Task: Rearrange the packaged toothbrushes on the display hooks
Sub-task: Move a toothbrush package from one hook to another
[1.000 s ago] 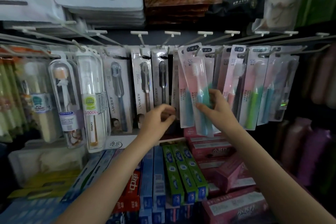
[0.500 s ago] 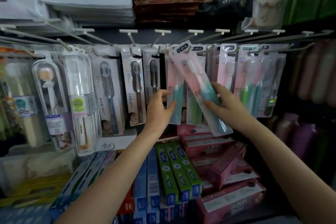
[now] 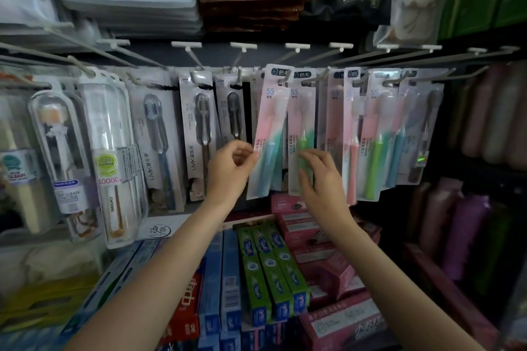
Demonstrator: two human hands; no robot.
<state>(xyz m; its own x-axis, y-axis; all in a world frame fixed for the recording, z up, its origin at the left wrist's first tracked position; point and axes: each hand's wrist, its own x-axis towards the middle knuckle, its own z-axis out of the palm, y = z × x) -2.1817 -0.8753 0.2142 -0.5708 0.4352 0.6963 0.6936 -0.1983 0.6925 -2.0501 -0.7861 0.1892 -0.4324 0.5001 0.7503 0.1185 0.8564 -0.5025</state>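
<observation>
Left hand (image 3: 232, 164) pinches the left edge of the pink-teal pack (image 3: 269, 134), which hangs tilted on its hook (image 3: 282, 80). Right hand (image 3: 319, 177) loose, fingers on the next pack (image 3: 301, 134), gripping nothing. Packs look light, thin, bendy; best held low at the card edge, steering the hang hole.

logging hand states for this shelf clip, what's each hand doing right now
Left hand: pinching the edge of the pink-and-teal toothbrush pack.
Right hand: open, fingers resting against the green toothbrush pack, not gripping it.
</observation>
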